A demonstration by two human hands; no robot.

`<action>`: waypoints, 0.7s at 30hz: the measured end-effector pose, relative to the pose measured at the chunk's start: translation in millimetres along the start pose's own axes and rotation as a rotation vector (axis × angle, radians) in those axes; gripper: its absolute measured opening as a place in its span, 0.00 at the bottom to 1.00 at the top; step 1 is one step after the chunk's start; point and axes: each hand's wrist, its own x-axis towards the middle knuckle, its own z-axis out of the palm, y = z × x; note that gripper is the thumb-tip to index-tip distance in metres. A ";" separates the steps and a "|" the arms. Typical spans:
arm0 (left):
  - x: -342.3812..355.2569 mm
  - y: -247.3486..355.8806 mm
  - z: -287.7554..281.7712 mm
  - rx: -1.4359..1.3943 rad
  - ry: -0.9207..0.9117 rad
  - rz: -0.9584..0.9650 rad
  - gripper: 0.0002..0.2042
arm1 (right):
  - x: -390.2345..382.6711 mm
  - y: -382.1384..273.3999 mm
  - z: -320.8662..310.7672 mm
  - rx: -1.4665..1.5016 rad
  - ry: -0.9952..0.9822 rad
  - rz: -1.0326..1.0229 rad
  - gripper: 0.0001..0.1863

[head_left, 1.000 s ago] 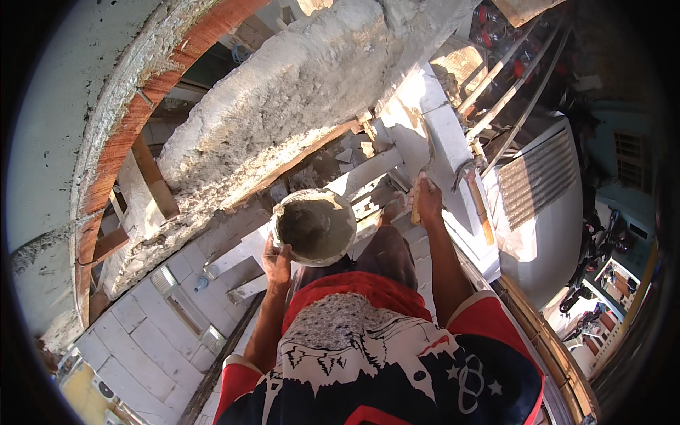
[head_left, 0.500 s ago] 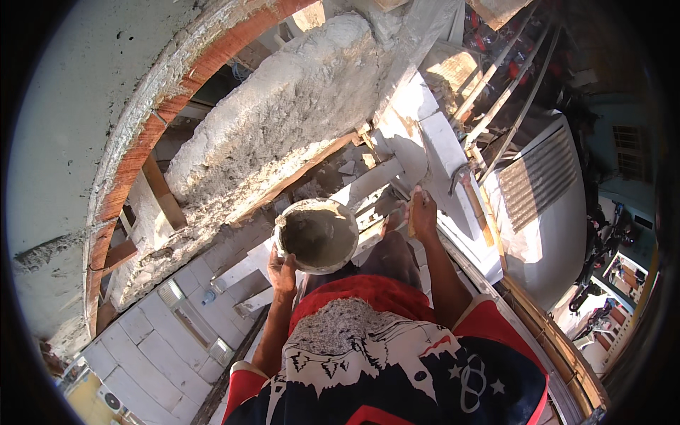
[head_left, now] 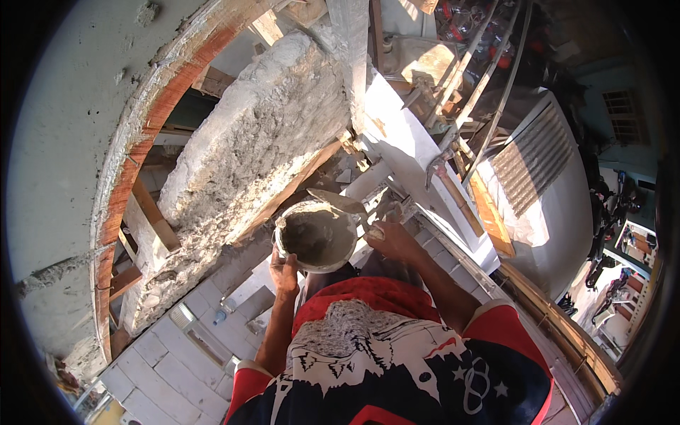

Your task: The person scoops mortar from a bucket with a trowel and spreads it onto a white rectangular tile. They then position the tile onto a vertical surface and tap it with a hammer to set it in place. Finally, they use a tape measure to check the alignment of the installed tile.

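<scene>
My left hand (head_left: 285,273) grips the near left rim of a round bucket (head_left: 282,251) held up in front of my body. Grey wet mortar (head_left: 319,234) coats the inside and lies in the bottom. My right hand (head_left: 391,239) is closed round the handle of a trowel (head_left: 336,201). The trowel's blade, pale with mortar, reaches over the bucket's far right rim. Whether the blade touches the rim I cannot tell.
A rough concrete mass (head_left: 244,127) rises ahead, framed by a curved reddish wooden edge (head_left: 139,145). Pale blocks (head_left: 166,361) lie below left. To the right are a hammer (head_left: 440,170), long poles (head_left: 471,99) and a corrugated sheet (head_left: 535,159).
My right hand has moved left toward the bucket, and the trowel blade now hangs over its rim. My left hand and the bucket stay nearly in place, while the view has shifted slightly.
</scene>
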 end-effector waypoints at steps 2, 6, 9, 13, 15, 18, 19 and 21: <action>1.7 0.2 10.4 -0.033 -0.057 0.026 0.28 | 1.6 -4.7 7.0 -0.031 -0.190 -0.040 0.27; -4.8 12.0 37.1 -0.022 -0.109 0.085 0.27 | 4.6 -61.8 -35.2 -0.007 -0.285 -0.038 0.26; -6.1 14.8 51.1 -0.102 -0.083 0.055 0.28 | 16.1 -23.1 0.9 -0.066 -0.197 -0.085 0.25; -2.7 17.4 55.4 -0.167 -0.125 0.049 0.30 | 8.7 19.4 11.9 0.064 -0.024 -0.003 0.26; 4.7 15.8 55.0 -0.141 -0.186 0.011 0.29 | 9.7 68.3 56.1 0.234 0.118 0.205 0.26; 25.2 13.5 51.5 -0.079 -0.247 -0.061 0.30 | 20.5 126.1 111.2 0.474 0.206 0.492 0.28; 30.4 14.6 46.3 -0.045 -0.264 -0.078 0.30 | 18.4 118.8 106.2 0.566 0.128 0.524 0.29; 63.4 -19.4 14.0 0.121 -0.326 -0.031 0.30 | 6.3 98.1 94.1 0.754 -0.029 0.590 0.31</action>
